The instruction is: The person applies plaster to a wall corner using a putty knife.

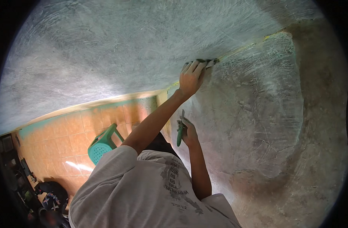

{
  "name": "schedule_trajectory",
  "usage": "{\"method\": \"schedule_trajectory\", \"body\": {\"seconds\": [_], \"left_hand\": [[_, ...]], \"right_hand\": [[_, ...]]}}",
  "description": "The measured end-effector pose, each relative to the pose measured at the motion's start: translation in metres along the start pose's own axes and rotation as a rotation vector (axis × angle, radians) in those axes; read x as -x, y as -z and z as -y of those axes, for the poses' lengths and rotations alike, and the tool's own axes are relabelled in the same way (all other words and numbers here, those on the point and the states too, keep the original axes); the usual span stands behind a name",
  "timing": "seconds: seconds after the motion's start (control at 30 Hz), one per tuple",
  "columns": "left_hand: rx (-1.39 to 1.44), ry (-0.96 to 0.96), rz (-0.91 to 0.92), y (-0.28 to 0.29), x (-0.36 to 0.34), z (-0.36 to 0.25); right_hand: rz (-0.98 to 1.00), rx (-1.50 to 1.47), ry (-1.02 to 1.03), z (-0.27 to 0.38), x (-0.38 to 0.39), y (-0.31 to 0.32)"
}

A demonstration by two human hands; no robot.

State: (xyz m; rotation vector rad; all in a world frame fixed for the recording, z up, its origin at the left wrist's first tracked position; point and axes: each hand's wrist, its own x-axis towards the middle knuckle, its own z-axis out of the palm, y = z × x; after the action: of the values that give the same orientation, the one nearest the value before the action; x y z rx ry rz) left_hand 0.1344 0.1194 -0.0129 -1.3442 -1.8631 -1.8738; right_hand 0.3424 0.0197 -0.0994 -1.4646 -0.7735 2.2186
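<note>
My left hand reaches up to a seam with yellow patches between two grey plastered surfaces. Its fingers are closed around a small greyish piece with a dark end, pressed at the seam; what it is I cannot make out. Lower down, close to my body, my right hand grips a putty knife with a green handle and a narrow flat blade pointing up. Grey smears coat the fingers of this hand. Beside it stands the plastered wall, scratched and cracked.
A green plastic stool stands on the orange tiled floor to the left. Dark items and a black patterned cloth or bag lie at the lower left. Rougher brown wall borders the grey patch at the right.
</note>
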Motion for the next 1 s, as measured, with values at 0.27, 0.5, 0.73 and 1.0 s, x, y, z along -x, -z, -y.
{"method": "schedule_trajectory", "body": {"seconds": [0.27,0.5,0.73,1.0], "left_hand": [[0.014,0.1,-0.005,-0.026,0.033,0.008],[0.068,0.17,-0.006,-0.025,0.032,0.012],[0.035,0.056,-0.025,-0.019,0.01,-0.001],[0.154,0.096,-0.039,-0.029,0.023,-0.007]], "right_hand": [[-0.036,-0.045,-0.013,0.01,-0.002,0.022],[0.027,-0.041,-0.06,0.009,-0.015,0.028],[0.049,0.002,-0.054,0.009,-0.025,0.02],[0.05,-0.026,-0.043,0.015,-0.024,0.03]]}}
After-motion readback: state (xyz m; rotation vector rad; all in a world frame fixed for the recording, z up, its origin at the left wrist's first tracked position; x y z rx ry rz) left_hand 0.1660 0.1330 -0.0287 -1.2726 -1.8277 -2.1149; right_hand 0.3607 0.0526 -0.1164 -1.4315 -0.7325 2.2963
